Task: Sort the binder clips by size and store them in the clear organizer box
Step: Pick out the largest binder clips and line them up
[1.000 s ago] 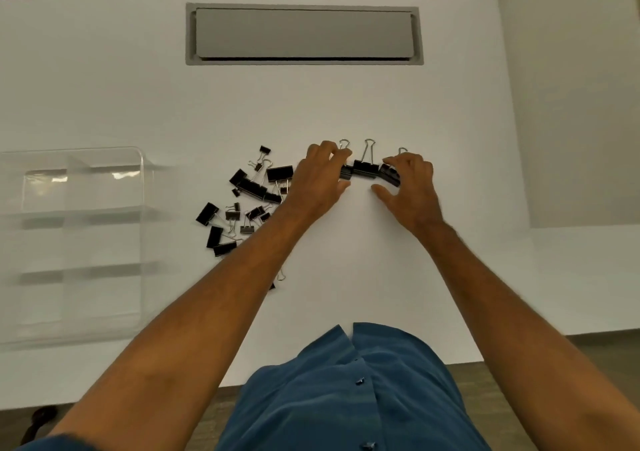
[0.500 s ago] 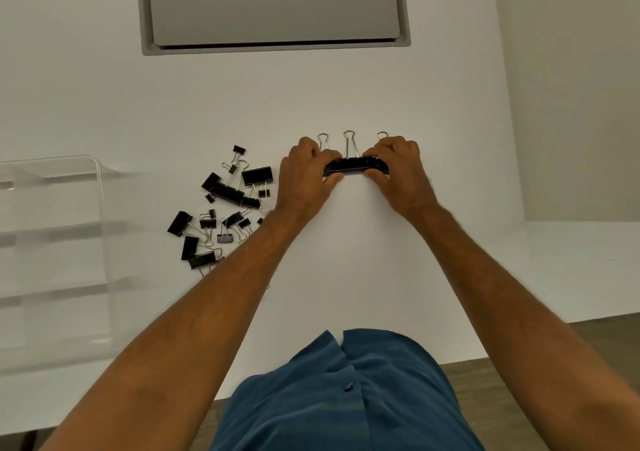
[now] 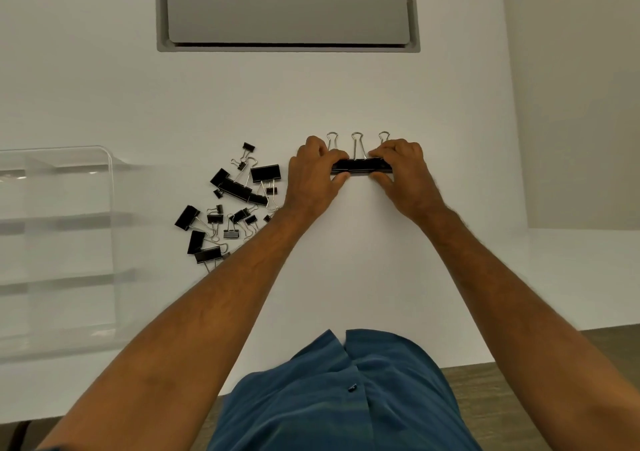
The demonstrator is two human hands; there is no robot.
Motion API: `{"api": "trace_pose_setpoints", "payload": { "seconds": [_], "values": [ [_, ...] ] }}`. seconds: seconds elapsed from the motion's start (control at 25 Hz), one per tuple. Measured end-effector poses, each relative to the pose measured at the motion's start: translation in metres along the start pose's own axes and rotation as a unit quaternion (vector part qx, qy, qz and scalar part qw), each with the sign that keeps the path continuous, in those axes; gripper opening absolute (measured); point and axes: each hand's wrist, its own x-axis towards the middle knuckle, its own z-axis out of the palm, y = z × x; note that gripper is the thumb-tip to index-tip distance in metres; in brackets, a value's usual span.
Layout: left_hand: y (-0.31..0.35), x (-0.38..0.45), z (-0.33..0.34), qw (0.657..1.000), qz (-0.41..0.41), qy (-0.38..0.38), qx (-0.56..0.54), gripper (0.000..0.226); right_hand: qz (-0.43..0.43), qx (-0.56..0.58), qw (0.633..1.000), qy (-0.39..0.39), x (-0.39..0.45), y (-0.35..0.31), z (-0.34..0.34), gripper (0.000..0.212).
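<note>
Three large black binder clips (image 3: 360,167) lie in a tight row on the white table (image 3: 346,260), silver handles pointing away from me. My left hand (image 3: 313,180) pinches the left end of the row and my right hand (image 3: 403,176) pinches the right end. A loose pile of black binder clips (image 3: 235,204) of mixed sizes lies left of my left hand. The clear organizer box (image 3: 59,242) with several compartments sits at the far left, partly cut off by the frame edge.
A grey cable hatch (image 3: 285,15) is set into the table at the back. A pale wall panel (image 3: 575,104) borders the table on the right. My blue shirt (image 3: 346,398) and the table's front edge fill the bottom.
The three large clips, loosely curved a second ago, are now pressed together into a straight row between both hands. The view shifted slightly; the pile has not moved.
</note>
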Motion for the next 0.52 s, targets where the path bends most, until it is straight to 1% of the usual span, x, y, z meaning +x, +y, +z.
{"api": "trace_pose_setpoints", "payload": {
  "seconds": [0.08,0.12,0.16,0.24,0.32,0.4,0.44,0.52],
  "values": [
    [-0.001,-0.004,-0.007,1.000,0.008,-0.008,-0.010,0.048,0.002,-0.021,1.000,0.023,-0.003,-0.011,-0.004,0.047],
    [-0.003,-0.007,-0.014,1.000,0.012,-0.002,-0.014,0.049,0.009,-0.021,0.999,0.046,-0.004,-0.020,-0.006,0.046],
    [-0.007,-0.011,-0.023,1.000,0.014,0.010,-0.015,0.048,0.007,-0.012,0.997,0.069,-0.005,-0.032,-0.006,0.043],
    [-0.021,-0.027,-0.047,0.999,0.005,0.038,-0.003,0.039,-0.027,0.012,0.995,0.091,-0.006,-0.062,-0.001,0.037],
    [-0.045,-0.043,-0.070,0.997,-0.028,0.068,0.016,0.033,-0.069,0.030,0.995,0.071,-0.006,-0.090,0.011,0.035],
    [-0.070,-0.061,-0.092,0.995,-0.049,0.074,0.046,0.032,-0.119,0.035,0.992,0.032,-0.005,-0.114,0.024,0.038],
    [-0.079,-0.068,-0.102,0.995,-0.051,0.058,0.067,0.033,-0.144,0.030,0.989,0.008,-0.002,-0.128,0.031,0.040],
    [-0.091,-0.072,-0.113,0.992,-0.055,-0.009,0.112,0.036,-0.180,0.010,0.983,-0.035,0.007,-0.149,0.044,0.047]
  ]
}}
